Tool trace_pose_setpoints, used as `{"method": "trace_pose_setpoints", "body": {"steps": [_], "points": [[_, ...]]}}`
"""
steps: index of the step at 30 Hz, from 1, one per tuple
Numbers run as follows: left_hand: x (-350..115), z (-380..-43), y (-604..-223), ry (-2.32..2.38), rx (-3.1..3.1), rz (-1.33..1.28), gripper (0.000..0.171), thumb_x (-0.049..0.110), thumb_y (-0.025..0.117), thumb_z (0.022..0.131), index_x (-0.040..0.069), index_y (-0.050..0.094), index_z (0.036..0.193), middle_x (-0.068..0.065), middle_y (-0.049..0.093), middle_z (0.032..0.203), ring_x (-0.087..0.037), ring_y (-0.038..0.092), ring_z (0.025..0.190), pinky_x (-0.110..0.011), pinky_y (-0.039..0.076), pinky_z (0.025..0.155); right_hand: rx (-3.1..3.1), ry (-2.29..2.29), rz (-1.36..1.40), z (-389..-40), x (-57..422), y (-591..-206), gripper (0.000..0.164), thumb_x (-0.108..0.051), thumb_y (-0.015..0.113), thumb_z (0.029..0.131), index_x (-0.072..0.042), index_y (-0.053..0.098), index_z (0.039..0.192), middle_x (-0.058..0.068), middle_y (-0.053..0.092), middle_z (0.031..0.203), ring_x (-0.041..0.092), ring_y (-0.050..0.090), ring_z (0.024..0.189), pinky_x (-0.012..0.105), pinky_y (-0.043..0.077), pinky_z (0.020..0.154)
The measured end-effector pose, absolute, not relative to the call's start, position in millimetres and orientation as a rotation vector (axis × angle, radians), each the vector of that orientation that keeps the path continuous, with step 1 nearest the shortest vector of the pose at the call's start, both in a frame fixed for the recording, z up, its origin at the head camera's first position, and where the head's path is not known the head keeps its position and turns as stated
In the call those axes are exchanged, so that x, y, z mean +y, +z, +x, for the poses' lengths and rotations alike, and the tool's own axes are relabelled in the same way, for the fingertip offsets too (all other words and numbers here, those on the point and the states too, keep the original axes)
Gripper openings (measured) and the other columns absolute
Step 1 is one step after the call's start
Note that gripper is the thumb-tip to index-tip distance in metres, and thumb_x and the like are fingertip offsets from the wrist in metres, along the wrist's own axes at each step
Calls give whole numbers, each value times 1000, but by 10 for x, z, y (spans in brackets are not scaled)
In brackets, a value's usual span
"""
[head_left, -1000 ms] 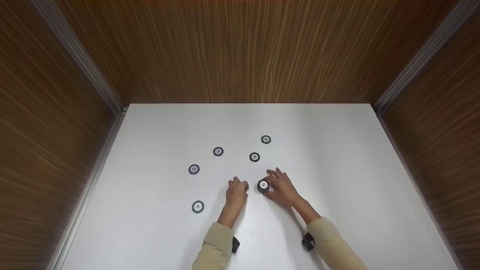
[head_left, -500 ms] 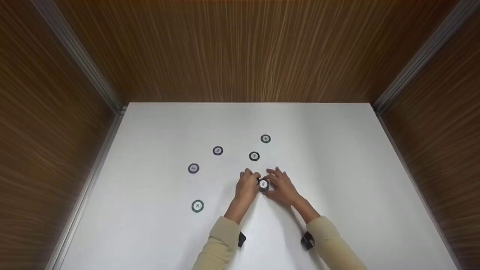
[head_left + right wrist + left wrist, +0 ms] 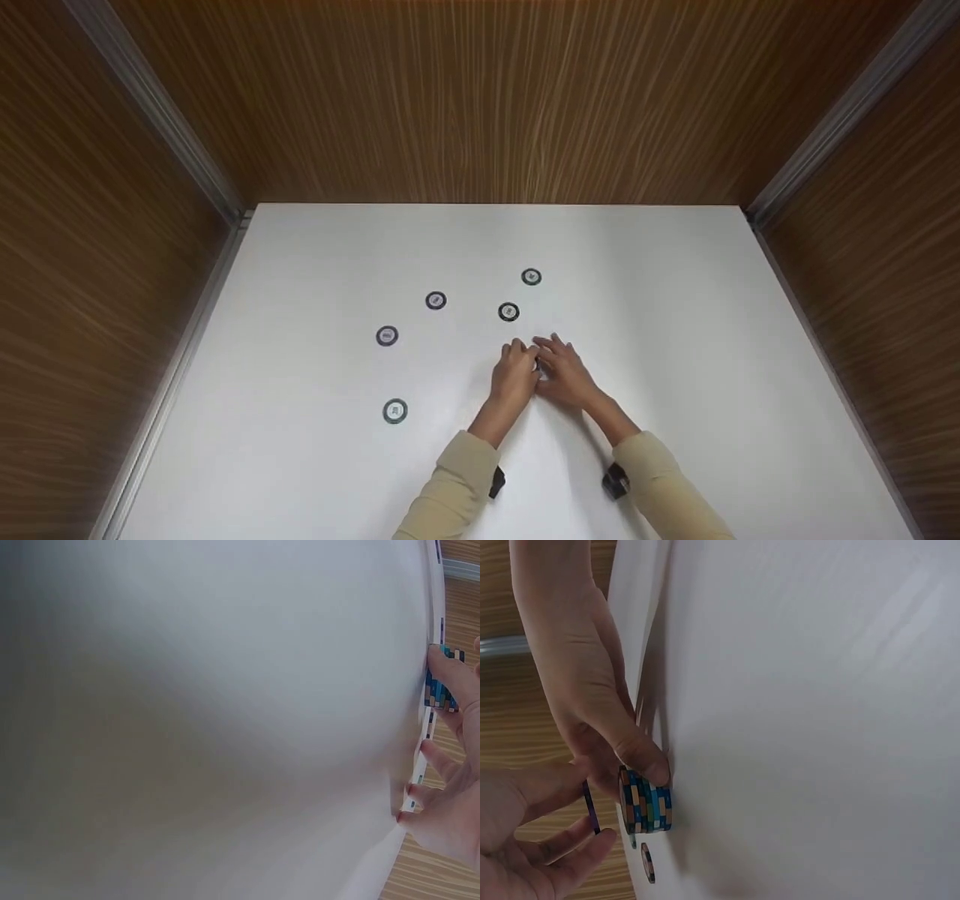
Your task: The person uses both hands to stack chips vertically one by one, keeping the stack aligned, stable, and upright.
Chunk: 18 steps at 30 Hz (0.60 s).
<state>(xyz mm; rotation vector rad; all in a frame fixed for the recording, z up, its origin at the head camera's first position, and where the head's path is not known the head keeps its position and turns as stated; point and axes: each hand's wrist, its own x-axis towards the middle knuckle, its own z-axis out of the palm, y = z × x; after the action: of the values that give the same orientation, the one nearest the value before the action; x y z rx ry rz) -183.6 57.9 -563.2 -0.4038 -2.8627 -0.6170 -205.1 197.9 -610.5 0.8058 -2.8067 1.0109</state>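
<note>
My left hand [image 3: 515, 379] pinches a dark purple poker chip [image 3: 591, 808] between thumb and fingers. That chip is tilted on edge, just beside and above a short stack of poker chips [image 3: 646, 802] with blue, orange and green edges. My right hand [image 3: 566, 376] grips the stack, thumb [image 3: 450, 675] on its side and the other fingers spread. In the right wrist view the stack's coloured side shows by the thumb. Both hands hide most of the stack in the head view.
Several single chips lie flat on the white table [image 3: 660, 300]: a green chip [image 3: 395, 411], two purple ones at left, a black chip [image 3: 508, 312] and a dark green chip [image 3: 531, 277] beyond the hands. Wood-grain panels [image 3: 480, 105] wall the back and sides.
My left hand has moved right and slightly forward, bringing its chip up against the stack. The right hand has stayed at the stack, and the loose chips lie where they were.
</note>
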Motion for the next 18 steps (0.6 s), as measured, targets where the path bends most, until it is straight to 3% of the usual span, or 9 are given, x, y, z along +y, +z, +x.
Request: {"method": "trace_pose_setpoints", "body": {"steps": [6, 18], "points": [[619, -1824, -5686, -570, -2845, -412, 30, 14, 77, 68, 7, 67, 96, -9, 53, 87, -22, 52, 83, -25, 52, 64, -2825, 1014, 787, -2052, 1981, -6092, 52, -3, 68, 66, 0, 59, 117, 21, 48, 128, 51, 28, 124, 66, 18, 100], [642, -1802, -5758, -570, -2829, -373, 24, 12, 77, 69, 7, 66, 90, -8, 54, 84, -21, 53, 81, -25, 52, 64, -2872, 1001, 759, -2064, 1976, -6114, 46, -11, 75, 70, -4, 61, 114, 19, 47, 129, 50, 27, 125, 67, 16, 100]]}}
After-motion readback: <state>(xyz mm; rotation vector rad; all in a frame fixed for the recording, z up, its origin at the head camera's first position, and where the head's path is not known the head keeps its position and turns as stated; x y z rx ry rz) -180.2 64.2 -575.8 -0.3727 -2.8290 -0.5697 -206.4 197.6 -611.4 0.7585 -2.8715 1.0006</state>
